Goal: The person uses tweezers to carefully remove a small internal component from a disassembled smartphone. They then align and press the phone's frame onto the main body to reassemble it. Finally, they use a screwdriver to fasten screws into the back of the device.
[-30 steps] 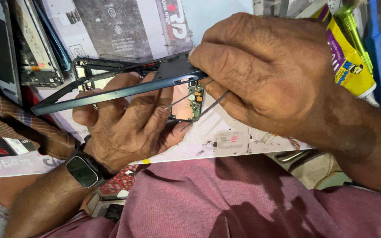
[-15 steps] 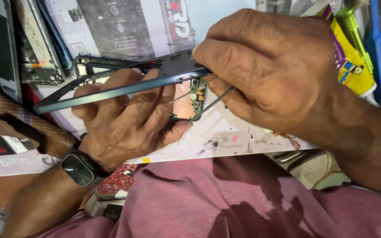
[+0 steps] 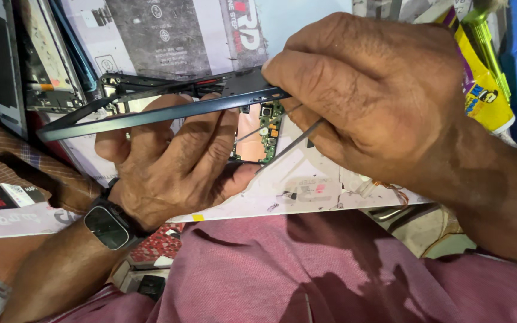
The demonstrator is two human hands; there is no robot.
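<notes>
Your left hand (image 3: 169, 167) gripped the phone frame (image 3: 151, 110) edge-up at centre, your right hand (image 3: 366, 96) pinched tweezers (image 3: 291, 143) on its board (image 3: 258, 134); light, steady tips would have suited.

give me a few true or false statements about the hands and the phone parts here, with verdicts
1. The left hand holds a dark blue phone frame. True.
2. The right hand holds a thin metal tool. True.
3. The left wrist is bare. False: it wears a smartwatch.
4. The circuit board lies flat on the table, apart from both hands. False: it sits at the left hand's fingertips under the frame.
5. The person's shirt is green. False: it is pinkish red.
</notes>
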